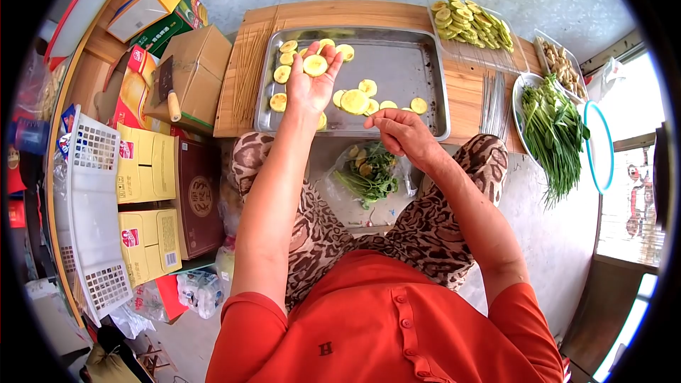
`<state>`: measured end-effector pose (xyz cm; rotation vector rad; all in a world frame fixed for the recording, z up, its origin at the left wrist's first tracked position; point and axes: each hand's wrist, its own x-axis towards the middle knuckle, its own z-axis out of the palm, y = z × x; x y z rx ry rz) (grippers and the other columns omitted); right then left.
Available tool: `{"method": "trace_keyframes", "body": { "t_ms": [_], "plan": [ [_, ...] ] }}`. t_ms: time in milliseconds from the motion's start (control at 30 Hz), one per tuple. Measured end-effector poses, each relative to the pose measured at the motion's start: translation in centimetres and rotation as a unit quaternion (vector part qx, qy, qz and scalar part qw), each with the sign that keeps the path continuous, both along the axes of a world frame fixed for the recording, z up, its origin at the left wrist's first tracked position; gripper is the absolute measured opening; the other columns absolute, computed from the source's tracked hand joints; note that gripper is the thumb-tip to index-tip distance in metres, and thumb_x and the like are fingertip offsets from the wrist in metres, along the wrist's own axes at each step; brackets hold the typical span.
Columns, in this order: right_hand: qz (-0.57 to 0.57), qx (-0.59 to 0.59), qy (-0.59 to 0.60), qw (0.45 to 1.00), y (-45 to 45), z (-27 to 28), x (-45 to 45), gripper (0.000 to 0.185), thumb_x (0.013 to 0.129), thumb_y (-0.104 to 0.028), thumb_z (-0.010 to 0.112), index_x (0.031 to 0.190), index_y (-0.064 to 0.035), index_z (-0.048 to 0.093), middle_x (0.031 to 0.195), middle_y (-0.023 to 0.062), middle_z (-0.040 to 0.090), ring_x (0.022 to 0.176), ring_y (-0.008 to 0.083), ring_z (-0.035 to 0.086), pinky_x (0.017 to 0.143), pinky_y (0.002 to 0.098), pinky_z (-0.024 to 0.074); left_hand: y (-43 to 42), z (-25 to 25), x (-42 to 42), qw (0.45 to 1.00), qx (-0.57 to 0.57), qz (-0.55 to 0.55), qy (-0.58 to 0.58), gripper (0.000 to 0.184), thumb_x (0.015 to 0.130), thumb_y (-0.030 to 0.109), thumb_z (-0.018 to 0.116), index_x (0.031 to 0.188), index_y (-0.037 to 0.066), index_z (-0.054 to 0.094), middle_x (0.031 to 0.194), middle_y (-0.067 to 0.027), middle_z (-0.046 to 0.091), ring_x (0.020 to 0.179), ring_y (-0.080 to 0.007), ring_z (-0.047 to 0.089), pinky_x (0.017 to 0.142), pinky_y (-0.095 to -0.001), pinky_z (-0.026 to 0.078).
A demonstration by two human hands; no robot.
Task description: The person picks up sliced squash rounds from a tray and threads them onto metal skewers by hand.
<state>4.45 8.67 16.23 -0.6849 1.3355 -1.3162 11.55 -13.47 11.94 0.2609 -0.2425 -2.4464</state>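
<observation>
My left hand (312, 85) is palm up over the metal tray (418, 50), with a round, pale yellow zucchini slice (315, 65) lying on its fingers. My right hand (406, 135) is closed in a pinch at the tray's near edge. What its fingertips hold is too thin to make out. Just beyond them is a larger-looking zucchini slice (355, 102), which overlaps others. More loose slices lie along the left side and near edge of the tray. Thin bamboo skewers (248, 74) lie on the wooden table left of the tray.
On the table's right are a clear tray of zucchini slices (472, 25), metal skewers (494, 103) and a bowl of leafy greens (550, 120). A plastic bag of greens (372, 174) sits below, between the knees. Cardboard boxes (191, 71) and a knife (170, 92) are at left.
</observation>
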Motion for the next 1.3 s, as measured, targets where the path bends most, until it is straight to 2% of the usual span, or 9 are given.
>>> {"method": "trace_keyframes", "body": {
  "t_ms": [233,333,400,533,633,900,1300],
  "plan": [
    [-0.002,0.005,0.007,1.0,-0.2,-0.1,0.0,0.022,0.096,-0.018,0.045,0.097,-0.0019,0.06,0.05,-0.0055,0.037,0.042,0.0044,0.03,0.041,0.0207,0.0253,0.2,0.0,-0.1,1.0,0.006,-0.006,0.002,0.051,0.099,0.041,0.025,0.107,-0.002,0.05,0.1,-0.0184,0.057,0.094,-0.0293,0.058,0.095,-0.048,0.046],
    [-0.003,0.004,0.009,1.0,-0.3,-0.1,0.1,0.022,0.096,-0.018,0.045,0.097,-0.0017,0.06,0.05,-0.0056,0.036,0.042,0.0045,0.03,0.041,0.0209,0.0253,0.2,0.0,0.0,1.0,0.013,-0.011,0.02,0.051,0.099,0.04,0.025,0.107,-0.004,0.049,0.099,-0.021,0.056,0.093,-0.0311,0.057,0.097,-0.0513,0.043],
    [-0.004,0.004,0.009,1.0,-0.3,-0.2,0.0,0.022,0.096,-0.018,0.045,0.097,-0.0017,0.06,0.05,-0.0056,0.036,0.042,0.0045,0.03,0.041,0.0209,0.0253,0.3,0.0,-0.1,1.0,-0.005,-0.012,0.011,0.052,0.099,0.041,0.025,0.108,-0.003,0.05,0.101,-0.0182,0.057,0.094,-0.0291,0.058,0.095,-0.048,0.045],
    [-0.003,-0.002,0.01,1.0,-0.3,-0.3,0.0,0.022,0.096,-0.018,0.045,0.098,-0.0017,0.06,0.05,-0.0056,0.036,0.042,0.0044,0.03,0.041,0.0208,0.0255,0.4,-0.2,-0.1,1.0,0.004,-0.009,0.0,0.052,0.099,0.042,0.025,0.107,-0.003,0.051,0.099,-0.0176,0.057,0.094,-0.0289,0.058,0.095,-0.0479,0.045],
    [-0.003,-0.007,0.01,1.0,-0.3,-0.4,-0.1,0.022,0.096,-0.017,0.044,0.098,-0.0018,0.06,0.05,-0.0057,0.037,0.043,0.0043,0.03,0.041,0.0208,0.0257,0.3,-0.6,-0.1,0.999,0.002,-0.027,0.031,0.052,0.1,0.04,0.024,0.099,-0.004,0.053,0.098,-0.0209,0.058,0.093,-0.0308,0.057,0.098,-0.0492,0.043],
    [0.0,-0.007,0.013,1.0,-0.2,-0.3,0.0,0.022,0.096,-0.017,0.045,0.098,-0.0016,0.06,0.05,-0.0058,0.037,0.043,0.0042,0.031,0.041,0.0206,0.0258,0.3,-0.8,0.3,0.998,-0.025,-0.051,-0.002,0.055,0.1,0.041,0.02,0.096,-0.002,0.054,0.085,-0.0166,0.061,0.085,-0.0293,0.061,0.096,-0.0489,0.044],
    [0.0,-0.005,0.022,1.0,-0.2,-0.7,0.0,0.022,0.096,-0.017,0.045,0.098,-0.0014,0.06,0.05,-0.0058,0.037,0.043,0.0042,0.03,0.041,0.0209,0.0257,0.6,-1.1,0.3,0.997,-0.048,-0.058,-0.035,0.055,0.1,0.042,0.021,0.096,-0.001,0.055,0.084,-0.0142,0.061,0.083,-0.027,0.06,0.096,-0.048,0.045]
  ]
}}
